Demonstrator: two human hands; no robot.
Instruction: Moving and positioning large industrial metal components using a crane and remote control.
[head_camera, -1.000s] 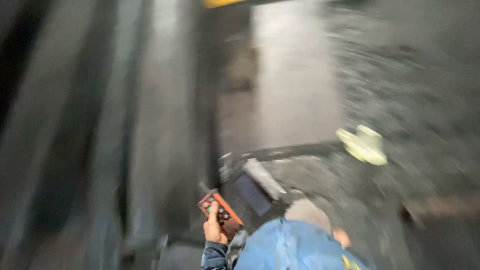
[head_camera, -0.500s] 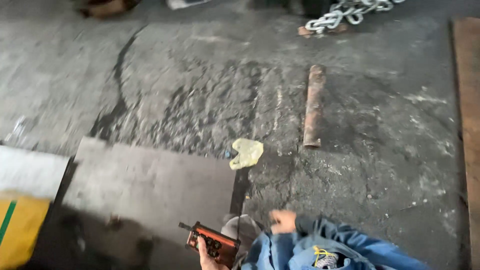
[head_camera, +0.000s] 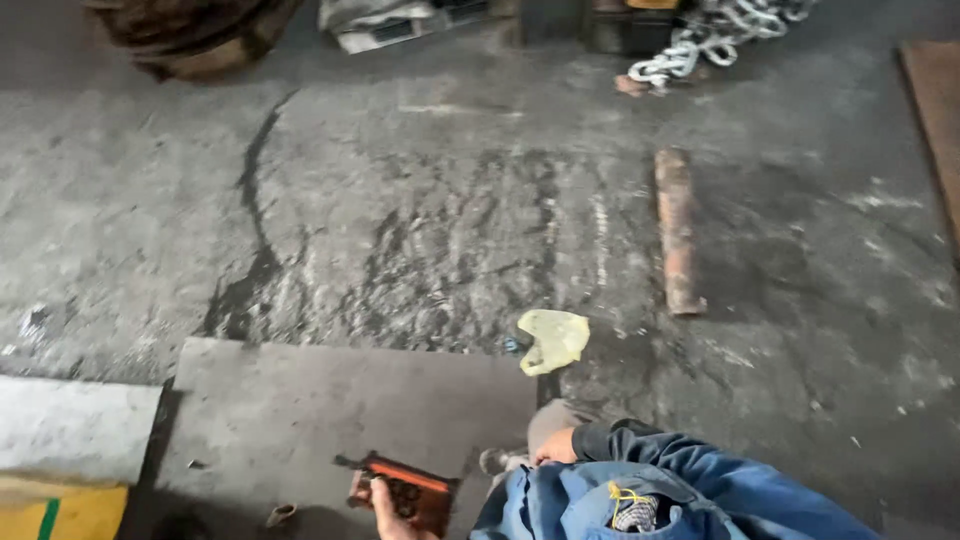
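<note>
Orange-faced black button box, a handheld remote (head_camera: 405, 492), gripped from below by left hand (head_camera: 385, 512), lower in view than half a second ago. Right hand (head_camera: 556, 447) right of remote, on trouser leg, grip unclear. Beyond remote: grey steel plate (head_camera: 340, 410), yellow crumpled rag (head_camera: 553, 338), rusty pipe (head_camera: 677, 230), farther off than before

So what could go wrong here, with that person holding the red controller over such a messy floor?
A few guesses. The rusty pipe lies loose on the cracked floor and could roll underfoot. The yellow rag at the edge of the steel plate might cause a slip, and the plate's raised edge a trip. The left hand grips the red controller low and partly out of view, so a wrong button may get pressed. The chain hints at heavy lifting nearby.
</note>
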